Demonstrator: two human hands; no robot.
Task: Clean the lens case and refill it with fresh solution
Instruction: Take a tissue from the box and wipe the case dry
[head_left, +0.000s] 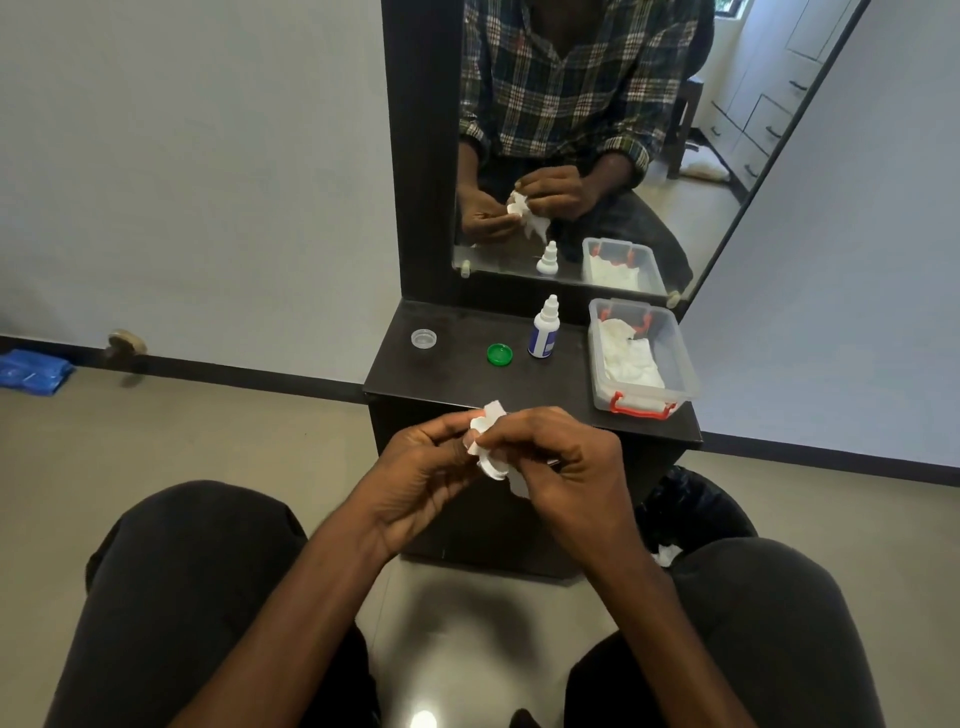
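Both my hands are raised in front of the dark shelf's near edge. My left hand (415, 467) grips the white lens case (491, 467), of which only parts show between the fingers. My right hand (566, 457) pinches a white tissue (491, 413) against the case. On the shelf stand the white solution bottle (544, 328) with a blue label, a green cap (500, 354) and a clear cap (423, 339), both lying loose.
A clear plastic box (675, 358) with red clips holds white tissues at the right of the dark shelf (447, 379). A mirror (675, 156) stands behind. A black bin (696, 504) with a crumpled tissue sits by my right knee.
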